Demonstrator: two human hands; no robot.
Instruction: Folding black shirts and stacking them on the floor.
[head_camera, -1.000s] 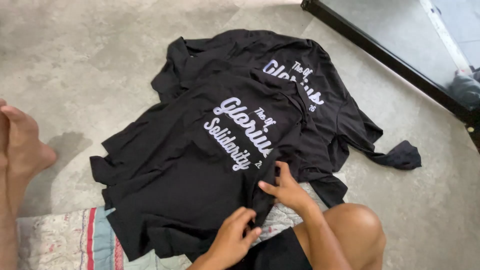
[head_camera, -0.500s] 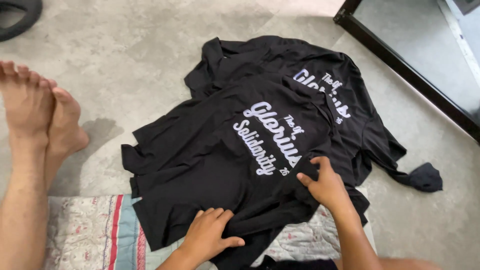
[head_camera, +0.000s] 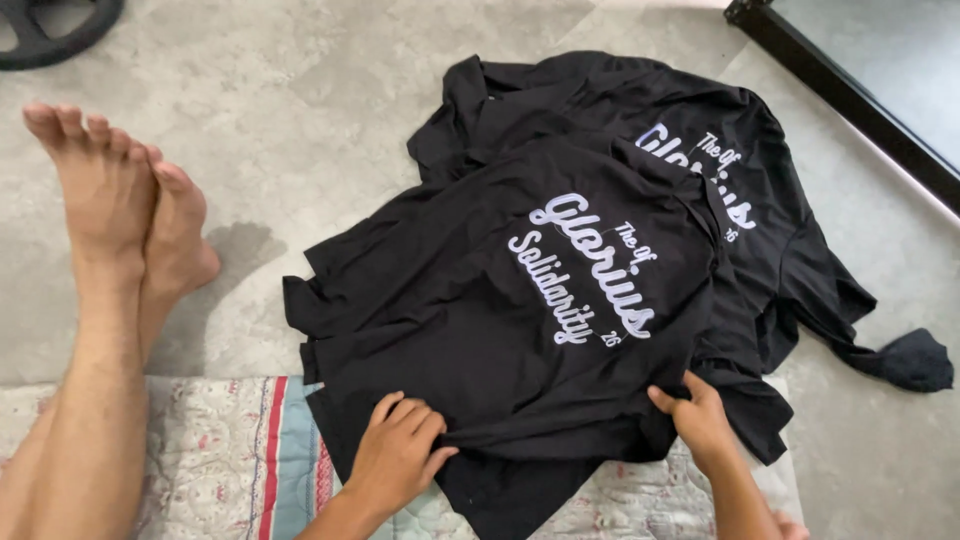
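Head view: a bare foot (head_camera: 110, 190) lies at nine o'clock on the grey floor (head_camera: 300, 100), a patterned quilt (head_camera: 220, 460) spreads at seven, and a second black shirt (head_camera: 640, 110) sits at one. The top black shirt (head_camera: 480, 300) lies centre. The left hand (head_camera: 400, 450) pinches its hem at six; the right hand (head_camera: 700, 420) clasps the hem at five.
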